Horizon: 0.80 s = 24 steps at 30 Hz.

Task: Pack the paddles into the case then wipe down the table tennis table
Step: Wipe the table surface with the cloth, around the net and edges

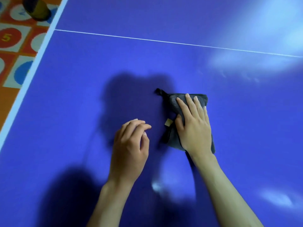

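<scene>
- Grey cloth (188, 118), soft and light, lies folded mid-desk (98, 66), likely sliding easily; best pressed flat on top.
- Right hand (195, 126) presses it, fingers straight.
- Left hand (131, 145) hovers, loosely curled, empty.

1. A floor mat (14, 46) with numbered circles on red and grey squares is seen at upper left.
2. A dark cylindrical object (36, 9) is stood on it, blurred.
3. Glare is cast from the upper right.

The cloth (173, 102) under my right hand (195, 126) looks like coarse, matt grey fabric. The table (98, 63) is smooth, with a soft sheen.
</scene>
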{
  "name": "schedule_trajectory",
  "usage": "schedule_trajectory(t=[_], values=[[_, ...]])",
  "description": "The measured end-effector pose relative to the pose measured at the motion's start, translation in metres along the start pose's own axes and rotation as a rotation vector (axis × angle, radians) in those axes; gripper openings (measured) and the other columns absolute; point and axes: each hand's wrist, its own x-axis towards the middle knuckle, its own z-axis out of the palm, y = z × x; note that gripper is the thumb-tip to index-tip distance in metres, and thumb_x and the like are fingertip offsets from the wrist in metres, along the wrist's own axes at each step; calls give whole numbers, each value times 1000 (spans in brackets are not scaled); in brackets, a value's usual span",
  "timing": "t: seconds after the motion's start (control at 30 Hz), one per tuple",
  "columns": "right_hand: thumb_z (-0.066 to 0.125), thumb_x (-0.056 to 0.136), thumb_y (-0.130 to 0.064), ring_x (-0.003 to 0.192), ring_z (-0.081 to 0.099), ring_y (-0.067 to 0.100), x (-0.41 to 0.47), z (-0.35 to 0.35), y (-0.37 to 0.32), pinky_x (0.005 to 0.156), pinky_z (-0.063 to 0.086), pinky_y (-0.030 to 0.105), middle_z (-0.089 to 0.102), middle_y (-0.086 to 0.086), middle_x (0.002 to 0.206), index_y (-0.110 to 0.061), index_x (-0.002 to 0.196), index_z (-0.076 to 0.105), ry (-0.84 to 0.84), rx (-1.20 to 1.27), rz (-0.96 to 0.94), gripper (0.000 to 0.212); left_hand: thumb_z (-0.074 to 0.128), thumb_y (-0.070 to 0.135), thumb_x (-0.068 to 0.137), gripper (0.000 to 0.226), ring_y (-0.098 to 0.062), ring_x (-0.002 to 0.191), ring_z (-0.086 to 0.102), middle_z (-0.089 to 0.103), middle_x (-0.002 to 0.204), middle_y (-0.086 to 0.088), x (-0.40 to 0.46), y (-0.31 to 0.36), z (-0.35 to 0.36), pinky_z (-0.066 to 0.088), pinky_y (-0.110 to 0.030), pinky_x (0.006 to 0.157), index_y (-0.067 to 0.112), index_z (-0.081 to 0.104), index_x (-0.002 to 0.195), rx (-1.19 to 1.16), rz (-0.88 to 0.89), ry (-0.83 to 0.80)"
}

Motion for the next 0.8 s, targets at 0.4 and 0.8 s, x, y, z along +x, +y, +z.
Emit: schedule_trajectory(t=[0.4, 0.8], values=[[41, 103, -33, 159, 24, 22, -31, -60, 181, 127, 25, 51, 34, -4, 169, -28, 157, 45, 18, -4, 134, 55, 50, 13, 97, 27, -18, 125, 57, 67, 122, 4, 17, 86, 84, 43, -34, 103, 17, 72, 113, 43, 30, -86], [38, 99, -40, 158, 25, 25, 27, -54, 191, 128, 21, 52, 34, -3, 169, -32, 158, 43, -1, -69, 148, 60, 48, 15, 98, 29, -16, 127, 55, 65, 126, 7, 26, 81, 63, 34, -27, 108, 18, 71, 117, 125, -32, -104]])
